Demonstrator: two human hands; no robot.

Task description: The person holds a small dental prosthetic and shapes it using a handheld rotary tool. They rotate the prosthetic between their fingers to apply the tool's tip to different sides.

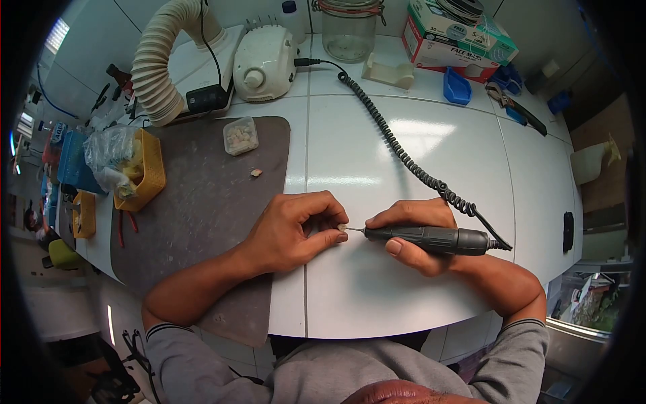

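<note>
My left hand [296, 229] pinches a small whitish piece [342, 227] between thumb and fingertips, just above the white tabletop. Its exact kind is too small to make out. My right hand [420, 236] is wrapped round a black rotary handpiece [437, 240], held nearly level. The handpiece's thin metal bit [354, 229] points left and meets the small piece, or comes very close to it. From the back of the handpiece a coiled black cord [404, 156] runs up to the white control unit [264, 64].
A brown mat [202, 182] carries a clear box of small pieces [241, 137] and one loose chip [256, 173]. Yellow bins [149, 172] stand left. Along the back are a ribbed hose [153, 57], glass jar [348, 34], mask boxes [451, 40], blue tray [457, 87] and pliers [518, 111].
</note>
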